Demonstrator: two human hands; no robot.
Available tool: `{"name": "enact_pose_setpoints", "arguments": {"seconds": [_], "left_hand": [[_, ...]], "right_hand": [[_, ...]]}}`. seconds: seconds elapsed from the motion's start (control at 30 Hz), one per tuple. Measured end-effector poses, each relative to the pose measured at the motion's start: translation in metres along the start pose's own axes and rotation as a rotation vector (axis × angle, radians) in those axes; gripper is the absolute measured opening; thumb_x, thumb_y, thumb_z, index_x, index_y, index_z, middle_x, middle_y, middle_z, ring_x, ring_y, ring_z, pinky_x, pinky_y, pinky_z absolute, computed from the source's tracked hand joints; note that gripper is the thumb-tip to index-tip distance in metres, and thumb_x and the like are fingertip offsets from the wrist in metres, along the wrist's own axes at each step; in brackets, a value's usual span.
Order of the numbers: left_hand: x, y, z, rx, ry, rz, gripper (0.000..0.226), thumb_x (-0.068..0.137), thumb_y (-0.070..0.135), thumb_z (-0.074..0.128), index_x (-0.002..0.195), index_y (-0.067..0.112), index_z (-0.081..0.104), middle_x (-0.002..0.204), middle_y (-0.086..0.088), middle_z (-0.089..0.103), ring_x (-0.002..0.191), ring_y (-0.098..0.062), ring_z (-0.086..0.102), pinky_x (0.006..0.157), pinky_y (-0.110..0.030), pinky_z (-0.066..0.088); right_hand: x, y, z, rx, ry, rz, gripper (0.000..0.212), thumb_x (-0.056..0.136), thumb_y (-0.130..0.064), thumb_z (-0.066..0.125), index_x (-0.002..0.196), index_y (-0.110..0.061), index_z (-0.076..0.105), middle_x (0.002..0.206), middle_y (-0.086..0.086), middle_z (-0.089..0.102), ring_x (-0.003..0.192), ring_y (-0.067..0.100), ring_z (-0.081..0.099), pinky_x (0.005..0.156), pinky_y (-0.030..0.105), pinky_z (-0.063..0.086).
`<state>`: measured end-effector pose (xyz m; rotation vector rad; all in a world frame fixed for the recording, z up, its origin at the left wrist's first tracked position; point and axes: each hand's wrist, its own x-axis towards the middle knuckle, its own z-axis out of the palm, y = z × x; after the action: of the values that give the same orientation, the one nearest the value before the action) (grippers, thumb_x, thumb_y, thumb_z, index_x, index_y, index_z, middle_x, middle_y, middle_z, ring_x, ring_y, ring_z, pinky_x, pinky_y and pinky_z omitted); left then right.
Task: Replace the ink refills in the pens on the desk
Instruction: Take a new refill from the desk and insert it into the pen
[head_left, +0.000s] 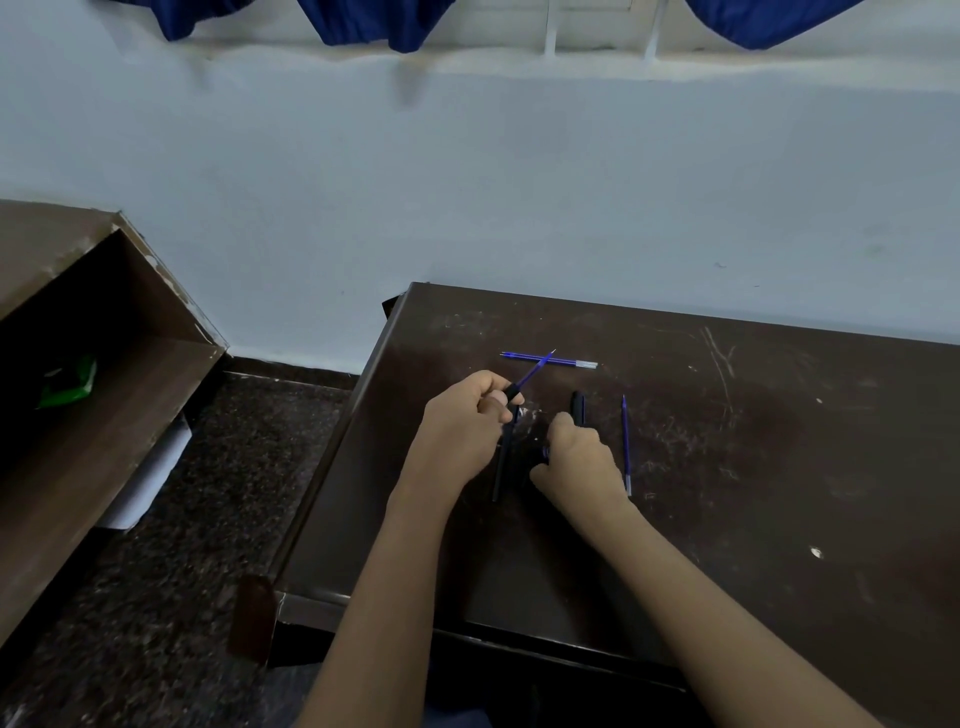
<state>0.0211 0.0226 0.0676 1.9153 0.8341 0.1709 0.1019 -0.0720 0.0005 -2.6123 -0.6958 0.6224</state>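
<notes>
My left hand (462, 426) is closed around a black grip section (514, 393), pinching it between thumb and curled fingers. A blue refill (537, 370) sticks out of it, angled up toward the far edge of the desk (727, 467). My right hand (579, 457) sits knuckles-down on the tabletop just beside the left, fingers curled over a small dark piece (541, 453) with a bluish spot on it (I cannot tell which part of a pen it is).

Between the two hands a black barrel (503, 462) lies flat, running from the near side toward the far side – its far end is hidden under my left fingers. Just past the right knuckles a short black pen piece (578, 408) lies on the wood. To the right of that hand, near it but not touching, a second refill (626, 447) lies roughly parallel to the barrel. A third refill (550, 359) lies crosswise nearer the far edge, toward the far-left corner; the tip of the held one crosses in front of it from my view.

All of this sits in the left half of the scratched tabletop. Off the left edge stands a brown shelf unit (130, 332) with a green packet (70, 382) inside – and blue curtains (363, 23) hang above the wall.
</notes>
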Motion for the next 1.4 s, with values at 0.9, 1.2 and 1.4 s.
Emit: {"name": "enact_pose_setpoints", "arguments": {"seconds": [0.9, 1.2, 1.4], "left_hand": [[0.003, -0.002, 0.002, 0.072, 0.004, -0.001, 0.023, 0.099, 0.017, 0.040, 0.091, 0.026, 0.060, 0.085, 0.007, 0.061, 0.075, -0.004, 0.054, 0.056, -0.013, 0.034], [0.003, -0.002, 0.002, -0.032, 0.001, 0.001, 0.042, 0.099, 0.037, 0.038, 0.080, 0.019, 0.070, 0.070, 0.007, 0.067, 0.071, -0.004, 0.058, 0.075, -0.025, 0.045], [0.003, -0.001, 0.001, -0.056, -0.002, -0.008, 0.040, 0.099, 0.034, 0.040, 0.072, 0.022, 0.067, 0.069, 0.009, 0.066, 0.065, -0.001, 0.055, 0.065, -0.021, 0.041]], "right_hand": [[0.007, -0.009, -0.067, 1.350, 0.133, -0.095, 0.031, 0.085, 0.002, 0.062, 0.110, -0.015, 0.060, 0.084, 0.013, 0.066, 0.066, 0.014, 0.066, 0.071, 0.030, 0.055], [0.009, -0.009, -0.063, 1.272, 0.098, -0.109, 0.015, 0.087, -0.002, 0.062, 0.099, -0.009, 0.068, 0.081, 0.008, 0.068, 0.072, 0.012, 0.067, 0.070, 0.025, 0.054], [0.007, -0.013, -0.060, 1.252, 0.038, -0.135, 0.013, 0.087, -0.003, 0.063, 0.093, -0.012, 0.070, 0.074, 0.001, 0.068, 0.072, 0.012, 0.065, 0.069, 0.025, 0.052]]}}
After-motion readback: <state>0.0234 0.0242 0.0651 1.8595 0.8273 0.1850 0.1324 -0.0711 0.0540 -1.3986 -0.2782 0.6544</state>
